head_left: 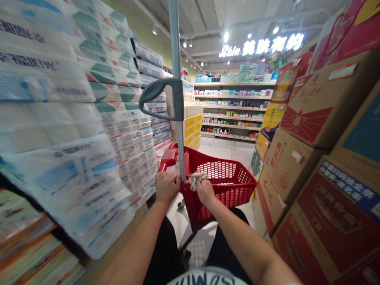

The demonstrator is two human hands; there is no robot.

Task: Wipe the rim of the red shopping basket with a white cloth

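Lettered shirt (pixel 208 278) nearest, left hand (pixel 167 187) curled on red cart's (pixel 190 209) handlebar (pixel 170 157), right hand (pixel 206 190) clutching crumpled cloth (pixel 196 181) at its fingertips beside the rim (pixel 234 185), cart pointing forward-right lengthwise, grey pole (pixel 179 150) near-upright between hands

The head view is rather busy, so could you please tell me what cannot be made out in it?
All in the head view:
Underside of the left grip: hidden by the hand itself.
Part of the cloth: covered by the right grip.
Floor of the red basket: partly hidden by its near wall.
Top of the metal pole: cut off by the upper edge.
Labels on the far shelf goods: too small to read.
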